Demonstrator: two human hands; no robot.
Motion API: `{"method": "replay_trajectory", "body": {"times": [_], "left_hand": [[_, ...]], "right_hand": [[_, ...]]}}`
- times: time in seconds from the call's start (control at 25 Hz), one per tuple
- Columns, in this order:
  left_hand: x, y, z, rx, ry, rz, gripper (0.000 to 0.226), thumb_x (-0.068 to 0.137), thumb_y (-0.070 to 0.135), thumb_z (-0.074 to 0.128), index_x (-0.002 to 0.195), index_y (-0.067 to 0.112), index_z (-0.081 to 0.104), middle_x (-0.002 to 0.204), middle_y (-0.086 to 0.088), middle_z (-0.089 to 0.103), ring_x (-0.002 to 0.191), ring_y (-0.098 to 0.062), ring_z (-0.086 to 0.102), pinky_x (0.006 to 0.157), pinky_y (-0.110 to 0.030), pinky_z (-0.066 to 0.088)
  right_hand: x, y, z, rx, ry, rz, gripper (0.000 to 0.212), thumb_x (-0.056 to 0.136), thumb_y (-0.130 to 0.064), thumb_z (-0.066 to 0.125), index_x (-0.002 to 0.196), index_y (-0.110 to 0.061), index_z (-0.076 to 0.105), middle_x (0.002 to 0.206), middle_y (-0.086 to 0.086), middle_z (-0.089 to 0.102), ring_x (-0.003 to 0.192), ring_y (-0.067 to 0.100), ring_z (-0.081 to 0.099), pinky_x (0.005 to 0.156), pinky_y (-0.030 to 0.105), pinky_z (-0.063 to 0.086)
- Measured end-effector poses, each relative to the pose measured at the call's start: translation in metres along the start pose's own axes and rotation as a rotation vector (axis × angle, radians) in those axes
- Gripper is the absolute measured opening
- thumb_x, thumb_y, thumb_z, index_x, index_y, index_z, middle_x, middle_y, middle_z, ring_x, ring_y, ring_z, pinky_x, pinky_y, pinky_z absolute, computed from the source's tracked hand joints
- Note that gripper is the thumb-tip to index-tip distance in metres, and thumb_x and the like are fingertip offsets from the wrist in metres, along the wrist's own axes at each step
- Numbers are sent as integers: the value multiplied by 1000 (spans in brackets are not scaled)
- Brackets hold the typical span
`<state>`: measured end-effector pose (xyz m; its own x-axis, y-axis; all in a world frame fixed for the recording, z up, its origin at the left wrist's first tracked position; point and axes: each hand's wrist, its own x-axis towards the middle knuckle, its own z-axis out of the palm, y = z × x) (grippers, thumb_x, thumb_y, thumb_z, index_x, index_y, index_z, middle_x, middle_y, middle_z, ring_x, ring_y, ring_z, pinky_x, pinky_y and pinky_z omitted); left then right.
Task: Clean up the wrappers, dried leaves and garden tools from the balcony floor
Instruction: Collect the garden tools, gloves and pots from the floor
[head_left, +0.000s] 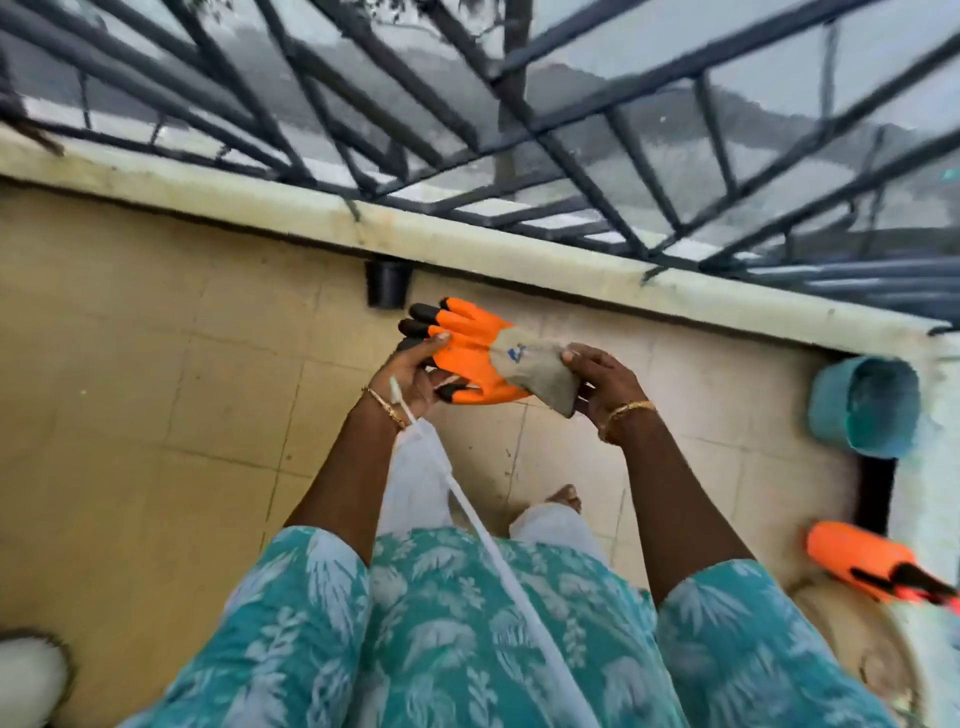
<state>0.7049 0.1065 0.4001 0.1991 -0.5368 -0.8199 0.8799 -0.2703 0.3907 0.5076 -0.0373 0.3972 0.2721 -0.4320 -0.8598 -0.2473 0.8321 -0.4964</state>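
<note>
An orange garden glove (470, 353) with black claw tips and a grey cuff is held flat in front of me, above the tiled balcony floor (156, 415). My left hand (415, 371) grips its finger end, thumb on top. My right hand (602, 382) pinches the grey cuff. A second orange glove (857, 558) with black claws lies at the lower right, on a pale surface beside the wall.
A low parapet wall (260, 202) with a dark metal grille (571, 130) runs across ahead. A small black pot (387, 283) hangs under the ledge. A teal pot (862, 405) sits at the right corner. A white object (26, 680) shows at the lower left.
</note>
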Motion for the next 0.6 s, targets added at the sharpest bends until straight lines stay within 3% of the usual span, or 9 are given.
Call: {"method": "replay_trajectory", "body": {"times": [0.12, 0.24, 0.32, 0.48, 0.6], "left_hand": [[-17, -57, 60, 170, -51, -52, 22, 88, 33, 56, 102, 18, 62, 92, -4, 72, 79, -16, 71, 68, -35, 60], [-27, -120, 117, 334, -57, -69, 14, 96, 31, 52, 101, 21, 60, 96, -3, 68, 86, -18, 67, 75, -39, 57], [-31, -163, 157, 402, -68, -86, 12, 96, 28, 53, 101, 20, 59, 90, -2, 71, 87, -20, 65, 67, -37, 58], [-36, -231, 235, 601, -111, -130, 12, 95, 22, 56, 104, 14, 56, 87, -5, 68, 82, -22, 64, 59, -36, 58], [-27, -277, 297, 760, -114, -128, 11, 94, 18, 58, 86, 13, 53, 79, -6, 65, 74, -21, 60, 67, -42, 56]], "right_hand": [[-31, 15, -88, 185, 90, -53, 18, 81, 6, 62, 88, -11, 62, 72, 3, 69, 74, 21, 61, 65, 29, 55], [-66, 31, -178, 268, 187, -89, 20, 81, 15, 57, 82, -5, 61, 59, 2, 68, 71, 23, 59, 62, 29, 55], [-97, 43, -234, 300, 313, -125, 23, 81, 14, 59, 73, -8, 59, 51, -1, 64, 68, 22, 57, 60, 28, 54], [-142, 69, -321, 385, 550, -153, 25, 80, 5, 66, 69, -17, 60, 68, 6, 59, 70, 24, 55, 62, 35, 52], [-157, 80, -381, 397, 711, -168, 25, 81, -2, 67, 68, -22, 60, 71, 2, 57, 79, 27, 55, 75, 48, 55]]}}
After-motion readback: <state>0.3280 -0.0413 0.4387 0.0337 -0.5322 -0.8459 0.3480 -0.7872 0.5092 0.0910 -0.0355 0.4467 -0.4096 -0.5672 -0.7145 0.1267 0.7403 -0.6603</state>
